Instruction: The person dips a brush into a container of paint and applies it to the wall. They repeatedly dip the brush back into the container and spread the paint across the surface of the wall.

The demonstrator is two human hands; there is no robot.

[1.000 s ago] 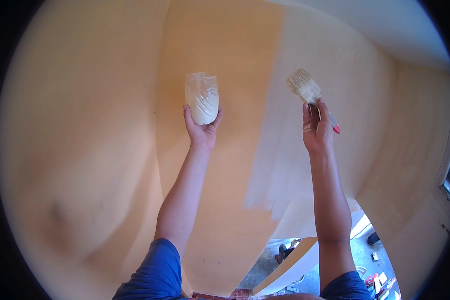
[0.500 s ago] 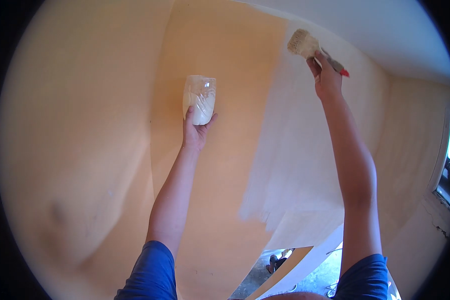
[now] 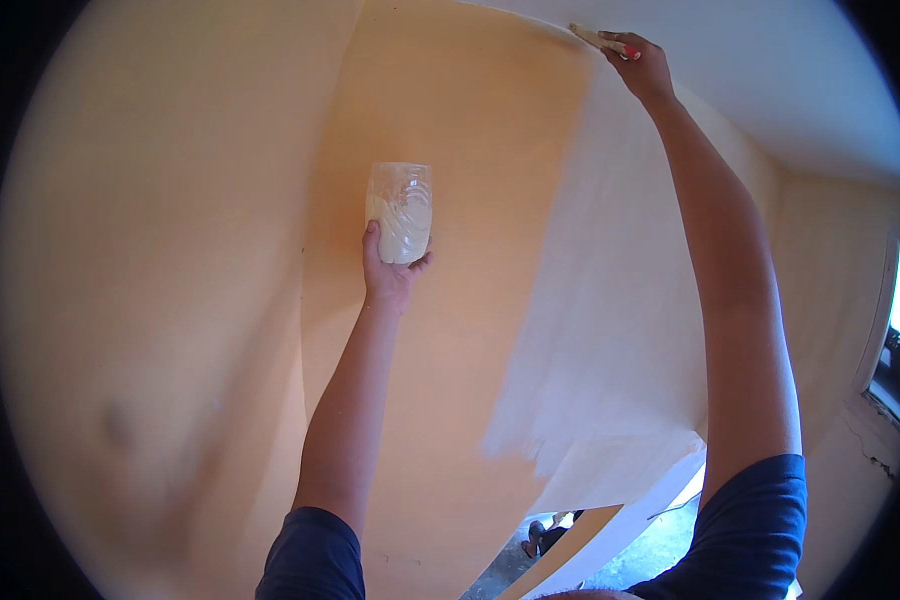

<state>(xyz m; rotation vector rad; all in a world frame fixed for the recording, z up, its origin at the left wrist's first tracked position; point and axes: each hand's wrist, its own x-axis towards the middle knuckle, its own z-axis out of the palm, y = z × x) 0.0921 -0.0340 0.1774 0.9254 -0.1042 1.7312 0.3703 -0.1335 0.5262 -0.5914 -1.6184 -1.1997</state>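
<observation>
My left hand [image 3: 390, 280] is wrapped round the base of a clear plastic container [image 3: 400, 213], held upright and partly filled with whitish paint. High at the right, my right hand [image 3: 642, 68] grips a paintbrush [image 3: 598, 40], seen edge-on with a red handle end. The bristle tip is at the line where the wall meets the ceiling. Behind both hands is an orange wall [image 3: 450, 130], with a whitish coated area [image 3: 620, 250] on its right part.
The pale ceiling [image 3: 770, 80] slopes across the upper right. A window [image 3: 892, 340] is at the far right, above a crack in the wall. Low in the middle, an opening shows a grey floor [image 3: 645, 550] and part of a dark figure [image 3: 542, 538].
My right hand has moved up with the brush, which has turned from face-on to edge-on and reached the ceiling line. The container sits slightly lower in view.
</observation>
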